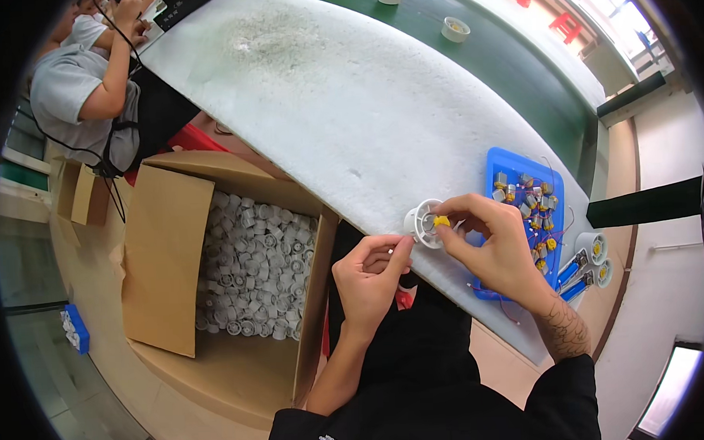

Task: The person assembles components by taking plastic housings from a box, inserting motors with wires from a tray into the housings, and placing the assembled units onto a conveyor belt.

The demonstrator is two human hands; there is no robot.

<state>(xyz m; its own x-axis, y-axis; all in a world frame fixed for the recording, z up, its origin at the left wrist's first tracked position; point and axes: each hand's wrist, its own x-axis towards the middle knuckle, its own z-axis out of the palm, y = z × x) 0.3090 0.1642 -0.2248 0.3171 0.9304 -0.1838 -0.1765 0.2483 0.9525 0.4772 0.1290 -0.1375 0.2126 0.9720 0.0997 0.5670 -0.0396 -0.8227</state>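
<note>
Your left hand (367, 275) pinches white plastic housing (424, 222) at desk (348, 119) edge | right hand (488, 242) pinches yellow gear (441, 221) | light, rigid; grip rim.

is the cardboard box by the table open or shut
Open. The cardboard box has its flaps folded outward, and the white plastic caps piled inside it are plainly visible from above.
</note>
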